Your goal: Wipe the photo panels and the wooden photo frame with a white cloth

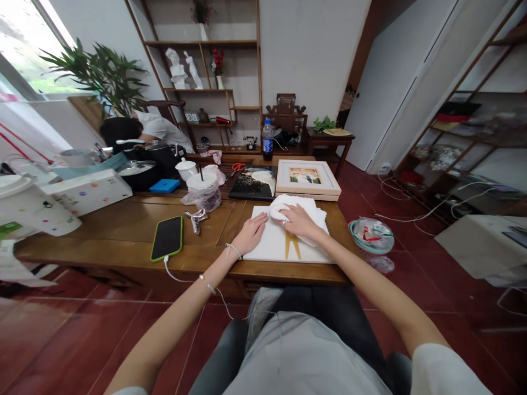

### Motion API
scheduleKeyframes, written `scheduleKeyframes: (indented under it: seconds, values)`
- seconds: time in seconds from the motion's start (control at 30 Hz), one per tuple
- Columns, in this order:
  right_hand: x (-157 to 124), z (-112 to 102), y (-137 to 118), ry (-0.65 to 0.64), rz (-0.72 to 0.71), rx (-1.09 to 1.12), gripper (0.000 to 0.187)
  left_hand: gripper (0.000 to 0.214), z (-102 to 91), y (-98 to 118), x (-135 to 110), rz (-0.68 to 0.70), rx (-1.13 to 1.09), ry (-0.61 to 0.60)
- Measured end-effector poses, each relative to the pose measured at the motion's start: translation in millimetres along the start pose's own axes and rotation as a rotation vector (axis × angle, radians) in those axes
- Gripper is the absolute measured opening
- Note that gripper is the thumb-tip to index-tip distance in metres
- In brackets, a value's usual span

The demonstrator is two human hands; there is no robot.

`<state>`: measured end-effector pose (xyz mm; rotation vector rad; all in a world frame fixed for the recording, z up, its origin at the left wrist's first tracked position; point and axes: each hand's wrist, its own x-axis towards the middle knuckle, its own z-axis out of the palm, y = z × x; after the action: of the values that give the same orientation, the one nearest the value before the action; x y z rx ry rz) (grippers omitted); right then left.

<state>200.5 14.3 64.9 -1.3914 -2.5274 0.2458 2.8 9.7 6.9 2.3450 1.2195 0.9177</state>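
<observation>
A white canvas-like panel (263, 249) with a gold, two-legged shape (292, 245) on it lies flat at the table's front edge. My left hand (251, 231) rests on the panel's left side, fingers stretched out and holding nothing. On the upper part of the panel, my right hand (300, 220) has its fingers closed over a bunched white cloth (302, 203). The cloth hides part of the panel and the top of the gold shape. Just behind are a light picture frame (329, 184) with a photo in it and a dark picture (242, 184) lying flat.
On the wooden table (222, 241) lie a charging phone (167, 238), a shiny metal piece (196, 220), a bagged cup (205, 189), a blue box (165, 186) and orange scissors (237, 166). A bottle (267, 141) stands behind. Another person (162, 129) leans at the far left. A basket (371, 235) sits at right.
</observation>
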Motion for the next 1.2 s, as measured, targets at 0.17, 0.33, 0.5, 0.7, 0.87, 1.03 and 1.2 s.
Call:
scheduleKeyframes:
  seconds: [0.17, 0.33, 0.5, 0.7, 0.87, 1.03, 1.2]
  values:
    - [-0.2, 7.6, -12.4, -0.003, -0.066, -0.197, 0.045, 0.039, -0.8, -0.4, 0.3, 0.028, -0.016, -0.002]
    - [-44.9, 7.9, -38.9, 0.018, -0.231, -0.328, 0.034, 0.04, -1.6, 2.3, 0.1, 0.005, 0.0, -0.008]
    - [-97.0, 2.4, -68.4, -0.044, -0.358, -0.3, 0.029, 0.039, -0.7, 2.9, 0.0, -0.003, -0.007, 0.005]
    - [-100.0, -5.3, -72.3, -0.091, -0.332, -0.206, 0.032, 0.039, -1.0, 3.1, 0.6, 0.012, -0.009, 0.016]
    - [-49.8, -6.0, -46.8, -0.037, -0.16, -0.232, 0.038, 0.041, -2.3, 2.7, 1.8, -0.011, -0.062, 0.001]
    - [-12.1, 8.9, -55.2, -0.024, -0.004, -0.339, 0.036, 0.047, -6.9, 5.3, 0.0, -0.077, -0.173, 0.064]
    - [-27.9, 23.9, -93.2, -0.026, -0.166, -0.428, 0.036, 0.051, -12.2, 9.5, -1.8, -0.103, -0.247, 0.103]
